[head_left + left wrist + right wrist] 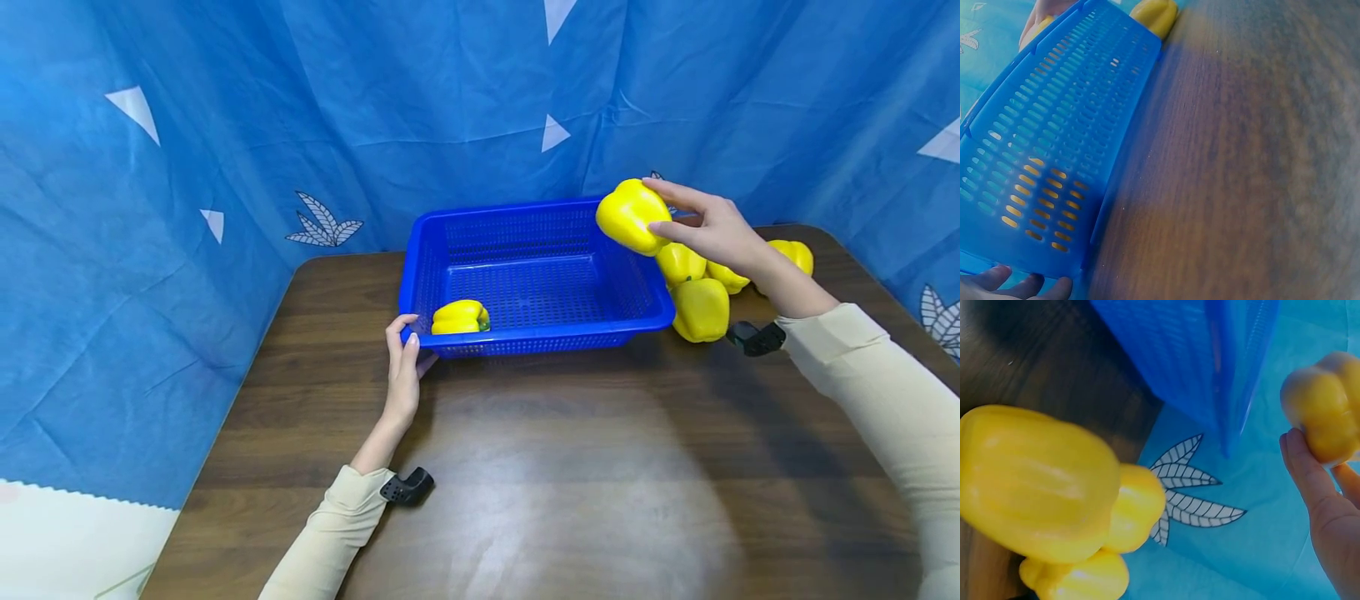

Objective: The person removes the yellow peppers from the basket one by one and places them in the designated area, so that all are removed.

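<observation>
A blue plastic basket (525, 335) with slotted walls stands on the table, one yellow bell pepper (459, 317) lying in its near left corner. My left hand (403, 371) grips the basket's near left corner, thumb and fingers on the rim; in the left wrist view its fingertips (1029, 285) show at the wall's lower edge. Above the basket's right end, my right hand (708, 225) holds another yellow bell pepper (632, 217) between thumb and fingers. That same pepper appears at the right edge of the right wrist view, raised beside the basket wall (1179, 356).
Several more yellow bell peppers (701, 310) lie grouped on the table to the right of the basket, partly beneath my right forearm. A blue patterned curtain (480, 100) hangs close behind the basket. The wooden table (525, 467) extends toward me.
</observation>
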Demonstrator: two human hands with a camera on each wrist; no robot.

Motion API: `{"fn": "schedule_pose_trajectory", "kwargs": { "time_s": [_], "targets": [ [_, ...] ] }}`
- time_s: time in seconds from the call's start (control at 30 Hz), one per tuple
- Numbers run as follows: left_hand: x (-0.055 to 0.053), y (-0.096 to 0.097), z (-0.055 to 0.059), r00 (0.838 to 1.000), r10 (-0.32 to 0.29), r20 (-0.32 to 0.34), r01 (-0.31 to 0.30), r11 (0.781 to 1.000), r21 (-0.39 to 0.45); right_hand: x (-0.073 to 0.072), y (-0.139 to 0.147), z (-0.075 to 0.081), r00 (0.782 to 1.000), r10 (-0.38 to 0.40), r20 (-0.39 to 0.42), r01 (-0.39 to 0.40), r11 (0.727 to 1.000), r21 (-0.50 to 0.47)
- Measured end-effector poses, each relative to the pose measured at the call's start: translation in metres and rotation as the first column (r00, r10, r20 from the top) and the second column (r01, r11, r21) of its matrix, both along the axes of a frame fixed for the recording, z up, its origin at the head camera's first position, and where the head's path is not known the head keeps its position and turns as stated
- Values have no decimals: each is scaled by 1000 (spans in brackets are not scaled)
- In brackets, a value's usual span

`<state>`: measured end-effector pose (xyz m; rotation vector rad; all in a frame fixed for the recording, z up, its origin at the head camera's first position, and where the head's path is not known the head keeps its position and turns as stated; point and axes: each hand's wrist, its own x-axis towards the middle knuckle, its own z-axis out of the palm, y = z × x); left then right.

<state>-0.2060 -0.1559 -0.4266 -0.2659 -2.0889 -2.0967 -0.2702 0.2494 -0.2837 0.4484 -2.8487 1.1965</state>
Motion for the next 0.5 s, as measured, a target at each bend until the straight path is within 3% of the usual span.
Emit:
{"fn": "schedule_pose_trajectory", "kwargs": {
  "time_s": [0.5],
  "targets": [
    [0,-1,-1,1000,-7,-8,6,1000,-30,17,33,-15,993,-119,-13,118,991,-63]
  ]
}}
